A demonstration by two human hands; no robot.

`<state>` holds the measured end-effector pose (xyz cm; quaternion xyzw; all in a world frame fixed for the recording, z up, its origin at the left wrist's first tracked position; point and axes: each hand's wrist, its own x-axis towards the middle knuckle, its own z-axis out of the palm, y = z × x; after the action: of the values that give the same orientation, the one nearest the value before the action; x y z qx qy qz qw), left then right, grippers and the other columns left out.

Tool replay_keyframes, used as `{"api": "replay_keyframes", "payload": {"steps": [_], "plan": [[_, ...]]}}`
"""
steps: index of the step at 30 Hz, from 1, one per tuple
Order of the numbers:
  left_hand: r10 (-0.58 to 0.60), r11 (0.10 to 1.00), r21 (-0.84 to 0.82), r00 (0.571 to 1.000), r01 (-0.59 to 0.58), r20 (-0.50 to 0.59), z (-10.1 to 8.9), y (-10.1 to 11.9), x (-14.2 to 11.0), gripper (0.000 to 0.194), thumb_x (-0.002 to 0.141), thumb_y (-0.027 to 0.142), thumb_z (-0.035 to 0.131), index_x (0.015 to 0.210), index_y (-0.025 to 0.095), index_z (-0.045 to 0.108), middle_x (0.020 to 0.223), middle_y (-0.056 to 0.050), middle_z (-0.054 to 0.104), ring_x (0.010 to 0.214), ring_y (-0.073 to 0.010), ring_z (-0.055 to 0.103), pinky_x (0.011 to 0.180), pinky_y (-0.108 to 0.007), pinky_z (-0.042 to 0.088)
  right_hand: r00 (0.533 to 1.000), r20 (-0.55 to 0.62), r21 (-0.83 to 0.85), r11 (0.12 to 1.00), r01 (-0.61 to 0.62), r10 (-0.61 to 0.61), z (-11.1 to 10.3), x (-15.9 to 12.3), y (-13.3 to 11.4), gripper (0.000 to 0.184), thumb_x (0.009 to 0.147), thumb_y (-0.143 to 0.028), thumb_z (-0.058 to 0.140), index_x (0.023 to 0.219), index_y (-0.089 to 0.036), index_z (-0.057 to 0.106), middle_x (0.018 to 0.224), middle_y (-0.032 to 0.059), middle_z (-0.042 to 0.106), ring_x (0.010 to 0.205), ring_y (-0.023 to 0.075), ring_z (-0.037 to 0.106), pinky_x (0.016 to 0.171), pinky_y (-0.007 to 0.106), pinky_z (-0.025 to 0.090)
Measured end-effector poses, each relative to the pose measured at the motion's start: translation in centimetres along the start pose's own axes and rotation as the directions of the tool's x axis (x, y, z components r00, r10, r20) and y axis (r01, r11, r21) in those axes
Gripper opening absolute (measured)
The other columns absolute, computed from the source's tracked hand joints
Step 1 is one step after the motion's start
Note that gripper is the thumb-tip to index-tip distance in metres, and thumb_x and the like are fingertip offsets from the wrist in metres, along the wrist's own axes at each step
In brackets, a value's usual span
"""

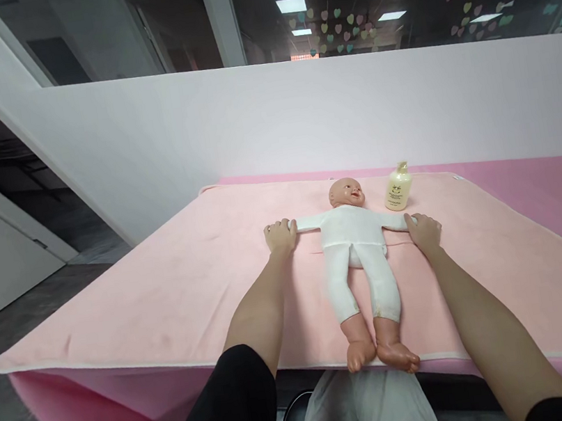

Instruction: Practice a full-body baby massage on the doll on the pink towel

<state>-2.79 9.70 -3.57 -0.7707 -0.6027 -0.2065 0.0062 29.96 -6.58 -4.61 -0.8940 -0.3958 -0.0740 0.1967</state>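
A baby doll (356, 255) in a white suit lies on its back on a pink blanket (177, 289), head away from me and arms spread wide. My left hand (280, 234) is closed around the end of the doll's sleeve on the left. My right hand (424, 229) is closed around the end of the other sleeve. The doll's bare feet reach the blanket's near edge.
A pale yellow pump bottle (398, 188) stands upright just right of the doll's head. The blanket covers a pink table against a white partition wall (299, 116). Grey floor and an open doorway lie to the left.
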Motion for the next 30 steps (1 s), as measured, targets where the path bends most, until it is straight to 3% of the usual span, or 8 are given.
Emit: {"api": "replay_keyframes", "payload": {"steps": [4,8,11,14,19,25,30], "plan": [[-0.124,0.992,-0.037,0.992,0.123,-0.022,0.1,-0.2,0.1,0.042,0.091,0.032,0.022,0.097,0.017,0.061,0.104,-0.011,0.064,0.104,-0.0245,0.052,0.097,-0.043,0.027,1.000,-0.025,0.036,0.999,-0.001,0.002,0.2,0.2,0.7,0.048,0.090,-0.044,0.030,0.101,-0.011,0.063,0.103,0.0148,0.061,0.100,0.0244,0.051,0.098,0.039,0.022],[-0.129,0.991,-0.044,0.991,0.127,-0.039,0.1,-0.3,-0.1,0.043,0.090,0.032,0.023,0.097,0.017,0.062,0.106,-0.013,0.063,0.107,-0.0261,0.050,0.099,-0.046,0.026,0.982,-0.037,0.109,0.977,-0.182,0.187,0.3,0.4,0.9,0.050,0.090,-0.042,0.026,0.092,-0.012,0.066,0.097,0.0160,0.063,0.098,0.0271,0.051,0.099,0.050,0.016],[-0.208,0.975,-0.090,0.977,0.204,-0.038,0.0,-0.4,0.0,0.045,0.090,0.037,0.024,0.097,0.015,0.063,0.110,-0.016,0.061,0.110,-0.0291,0.048,0.103,-0.052,0.018,0.959,-0.045,0.157,0.950,-0.269,0.279,0.4,0.4,0.9,0.050,0.089,-0.039,0.024,0.087,-0.012,0.067,0.094,0.0164,0.063,0.097,0.0285,0.051,0.096,0.055,0.018],[-0.319,0.938,-0.152,0.947,0.313,-0.019,-0.2,-0.5,0.0,0.048,0.090,0.037,0.021,0.095,0.016,0.064,0.112,-0.016,0.059,0.110,-0.0300,0.048,0.103,-0.058,0.016,0.959,-0.073,0.164,0.951,-0.261,0.275,0.5,0.4,0.8,0.048,0.088,-0.038,0.024,0.093,-0.014,0.066,0.102,0.0162,0.061,0.102,0.0288,0.049,0.096,0.057,0.018],[-0.357,0.923,-0.168,0.933,0.347,-0.035,-0.6,-0.5,-0.2,0.041,0.090,0.027,0.022,0.097,0.017,0.062,0.112,-0.015,0.059,0.111,-0.0279,0.047,0.102,-0.059,0.017,0.924,-0.061,0.170,0.916,-0.364,0.379,0.7,0.4,0.7,0.051,0.087,-0.045,0.027,0.109,-0.011,0.060,0.118,0.0200,0.053,0.114,0.0320,0.041,0.097,0.060,0.017],[-0.474,0.878,-0.149,0.870,0.456,-0.132,0.0,-1.1,0.0,0.039,0.089,0.025,0.024,0.100,0.015,0.060,0.115,-0.017,0.057,0.115,-0.0293,0.044,0.100,-0.061,0.020,0.902,-0.048,0.191,0.890,-0.413,0.429,0.9,0.7,0.9,0.053,0.087,-0.043,0.025,0.109,-0.010,0.059,0.126,0.0231,0.045,0.120,0.0359,0.035,0.095,0.064,0.018],[-0.550,0.834,-0.190,0.811,0.519,-0.200,0.5,-1.4,0.3,0.038,0.086,0.019,0.029,0.117,0.013,0.051,0.120,-0.017,0.054,0.121,-0.0281,0.040,0.103,-0.055,0.019,0.846,-0.100,0.221,0.840,-0.495,0.525,1.4,1.0,1.4,0.045,0.087,-0.031,0.025,0.113,-0.012,0.056,0.131,0.0223,0.040,0.122,0.0331,0.033,0.095,0.061,0.021]]}}
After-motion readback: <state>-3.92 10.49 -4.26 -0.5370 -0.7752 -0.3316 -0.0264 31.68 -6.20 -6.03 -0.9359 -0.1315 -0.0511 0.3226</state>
